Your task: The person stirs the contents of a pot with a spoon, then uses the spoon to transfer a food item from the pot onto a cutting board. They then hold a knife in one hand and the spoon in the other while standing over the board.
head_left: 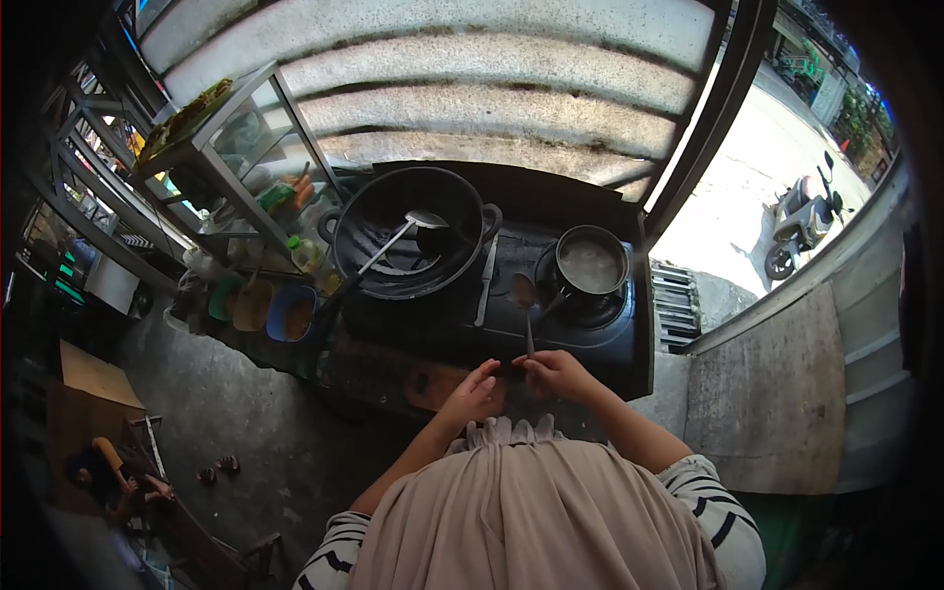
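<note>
In my right hand [557, 376] is the handle of a metal spoon [523, 291], its bowl pointing away from me over the stove. My left hand [473, 392] is held beside it, fingers stretched out and holding nothing. To the right of the spoon, a small saucepan [590, 264] of cloudy liquid sits on the right burner. A large dark wok [366, 221] stands on the left side of the stove [511, 339], with a metal ladle [388, 244] lying in it. Between wok and saucepan lies a knife [486, 285].
Left of the wok are a blue bowl [291, 313], a tan bowl [253, 305] and a glass display case [236, 157]. A wooden board [430, 385] lies below the stove front. A person [116, 482] sits at lower left; a motorbike [804, 216] stands outside.
</note>
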`<state>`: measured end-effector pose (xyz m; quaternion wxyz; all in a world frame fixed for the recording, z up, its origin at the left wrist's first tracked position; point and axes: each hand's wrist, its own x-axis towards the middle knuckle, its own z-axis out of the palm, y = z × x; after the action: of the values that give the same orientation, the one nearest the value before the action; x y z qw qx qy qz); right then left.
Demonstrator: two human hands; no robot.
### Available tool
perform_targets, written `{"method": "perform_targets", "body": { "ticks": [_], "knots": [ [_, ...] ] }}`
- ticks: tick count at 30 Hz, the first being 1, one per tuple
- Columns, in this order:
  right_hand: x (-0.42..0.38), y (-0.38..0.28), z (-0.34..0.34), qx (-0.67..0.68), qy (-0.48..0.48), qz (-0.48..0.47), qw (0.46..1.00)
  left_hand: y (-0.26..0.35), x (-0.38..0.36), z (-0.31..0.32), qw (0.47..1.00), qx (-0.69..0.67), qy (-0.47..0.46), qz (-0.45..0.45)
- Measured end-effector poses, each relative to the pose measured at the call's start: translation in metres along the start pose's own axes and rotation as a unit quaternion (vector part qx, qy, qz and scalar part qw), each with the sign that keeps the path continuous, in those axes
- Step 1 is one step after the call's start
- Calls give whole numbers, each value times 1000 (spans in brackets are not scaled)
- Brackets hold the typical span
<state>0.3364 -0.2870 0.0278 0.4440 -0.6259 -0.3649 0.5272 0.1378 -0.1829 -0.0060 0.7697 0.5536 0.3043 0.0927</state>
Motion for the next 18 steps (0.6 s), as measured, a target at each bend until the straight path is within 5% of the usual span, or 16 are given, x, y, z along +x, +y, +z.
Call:
{"method": "perform_targets", "body": {
  "ticks": [3,4,6,10,18],
  "knots": [
    [-6,-21,-75,-155,174,-49,971,-8,-12,-15,999,-7,41,-4],
    [-10,-31,-98,-315,262,-95,907,-11,-16,-21,999,-14,46,-3],
    [-10,-25,-144,-416,374,-179,809,-18,-25,-33,992,-72,104,-24],
    [-18,-40,-176,-477,429,-139,755,-26,-37,-54,979,-114,166,-21],
    [17,-20,-199,-439,476,-159,746,-10,-36,-62,962,-117,244,16]
  ]
}}
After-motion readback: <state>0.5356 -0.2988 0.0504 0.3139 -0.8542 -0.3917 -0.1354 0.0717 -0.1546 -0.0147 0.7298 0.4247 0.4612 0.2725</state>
